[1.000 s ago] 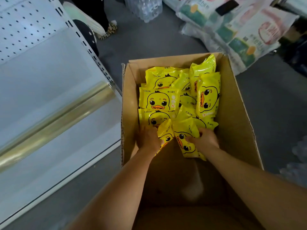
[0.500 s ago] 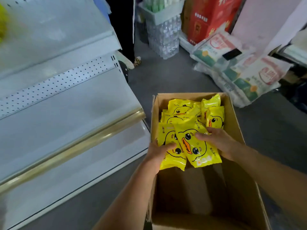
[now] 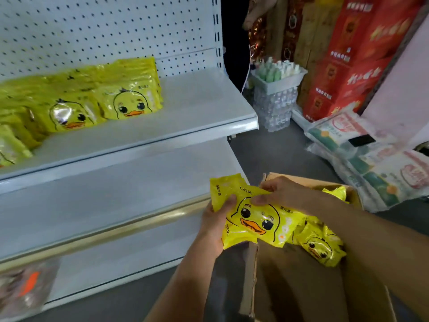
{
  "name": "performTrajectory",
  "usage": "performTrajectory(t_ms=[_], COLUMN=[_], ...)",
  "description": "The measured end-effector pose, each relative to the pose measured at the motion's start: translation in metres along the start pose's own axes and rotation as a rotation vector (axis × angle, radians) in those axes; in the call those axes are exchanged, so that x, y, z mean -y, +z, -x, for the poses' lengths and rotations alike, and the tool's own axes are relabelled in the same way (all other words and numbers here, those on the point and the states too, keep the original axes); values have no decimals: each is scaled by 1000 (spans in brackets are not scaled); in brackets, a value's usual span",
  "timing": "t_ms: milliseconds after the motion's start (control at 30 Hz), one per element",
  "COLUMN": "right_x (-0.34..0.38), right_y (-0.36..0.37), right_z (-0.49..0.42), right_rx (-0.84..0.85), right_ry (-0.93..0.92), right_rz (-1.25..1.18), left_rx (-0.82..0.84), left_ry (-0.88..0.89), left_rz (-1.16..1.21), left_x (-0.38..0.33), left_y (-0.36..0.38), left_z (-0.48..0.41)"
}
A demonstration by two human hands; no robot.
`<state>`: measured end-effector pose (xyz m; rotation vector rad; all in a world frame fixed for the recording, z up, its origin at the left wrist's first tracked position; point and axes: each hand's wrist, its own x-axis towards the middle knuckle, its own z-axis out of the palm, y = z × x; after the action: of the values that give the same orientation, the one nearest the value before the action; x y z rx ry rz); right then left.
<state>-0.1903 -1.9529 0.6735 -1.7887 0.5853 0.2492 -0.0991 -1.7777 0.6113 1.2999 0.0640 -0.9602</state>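
Your left hand point(image 3: 216, 226) grips the bundle of duck packets point(image 3: 253, 221) from beneath, thumb on top, while your right hand point(image 3: 281, 194) pinches its upper edge. The bundle sits between both hands, just above the cardboard box point(image 3: 301, 287). Square the slippery packs into one stack, faces forward. Then carry them up and left to the upper shelf point(image 3: 185, 117), beside the standing row point(image 3: 130, 101) there.

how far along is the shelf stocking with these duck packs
Done: rows of shelved duck packs stand on the upper shelf. In hand: the left hand and right hand both grip a bunch of duck packs above the cardboard box. Left: placing this bunch, then the boxed packs visible behind the right hand.
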Motion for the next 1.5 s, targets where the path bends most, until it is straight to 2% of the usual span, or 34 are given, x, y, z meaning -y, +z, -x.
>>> performTrajectory(t_ms=[67,200,300,400,533,733,967,1200,1333,1500], right_x=[21,55,79,105,150,202,240,268,278,287], right_y=[11,32,61,90,119,162,201,223,223,216], right_z=[-5,-16,-29,-42,-51,-67,-77,-86,-100,-121], right_rx=[44,138,58,-47,-42,-35,74,86,72,-38], right_ry=[-1,29,0,-59,-164,-239,-291,-341,-335,-319], right_rz=[-8,-201,-368,-371,-222,-141,-100,-99,-111,-266], left_rx=[-78,-205,-266,-314,-347,-352,-350,-399,-392,-524], left_ry=[81,239,344,406,439,473,485,510,563,595], left_rz=[56,213,291,306,329,358,236,306,255,208], left_x=[-18,-58,-83,-103,-129,-165,-200,-216,-231,-249], left_y=[-17,-53,-80,-109,-147,-201,-261,-283,-297,-323], left_z=[9,25,31,38,51,70,87,97,104,102])
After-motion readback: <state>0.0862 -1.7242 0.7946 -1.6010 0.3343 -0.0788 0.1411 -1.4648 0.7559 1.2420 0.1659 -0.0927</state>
